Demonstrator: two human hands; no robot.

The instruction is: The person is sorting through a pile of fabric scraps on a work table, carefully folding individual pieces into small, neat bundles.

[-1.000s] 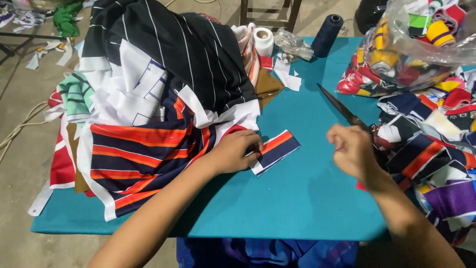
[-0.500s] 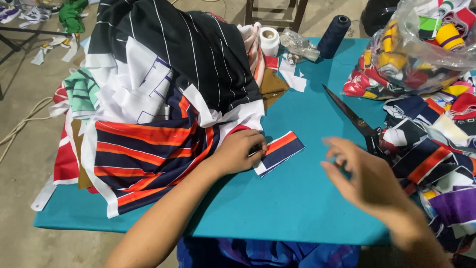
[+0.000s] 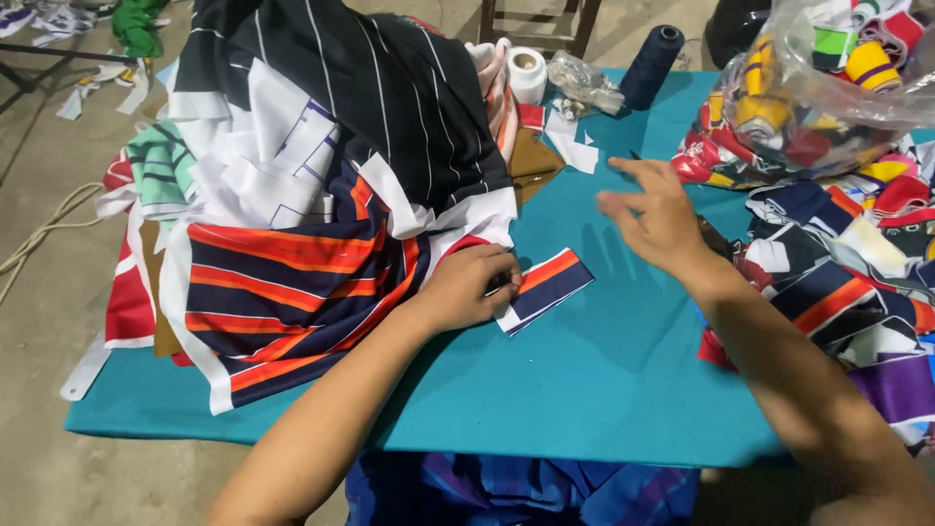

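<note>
My left hand [image 3: 470, 285] rests on the teal table [image 3: 584, 390] and pinches one end of a small navy, orange and white striped fabric strip [image 3: 545, 289]. The strip lies flat on the table beside a big pile of striped fabric pieces [image 3: 292, 224]. My right hand [image 3: 654, 216] hovers open above the table, fingers spread, holding nothing. It covers most of the scissors, of which only a dark tip [image 3: 635, 155] shows past the fingers.
A clear plastic bag of coloured fabric scraps [image 3: 808, 97] and loose striped pieces [image 3: 847, 282] fill the right side. A dark thread cone [image 3: 651, 66], a white tape roll [image 3: 527, 74] and a small crumpled plastic bag [image 3: 584, 83] stand at the far edge.
My right hand has lifted from the table's near right and moved up and away toward the far side, over the scissors. My left hand has kept its hold on the strip.
</note>
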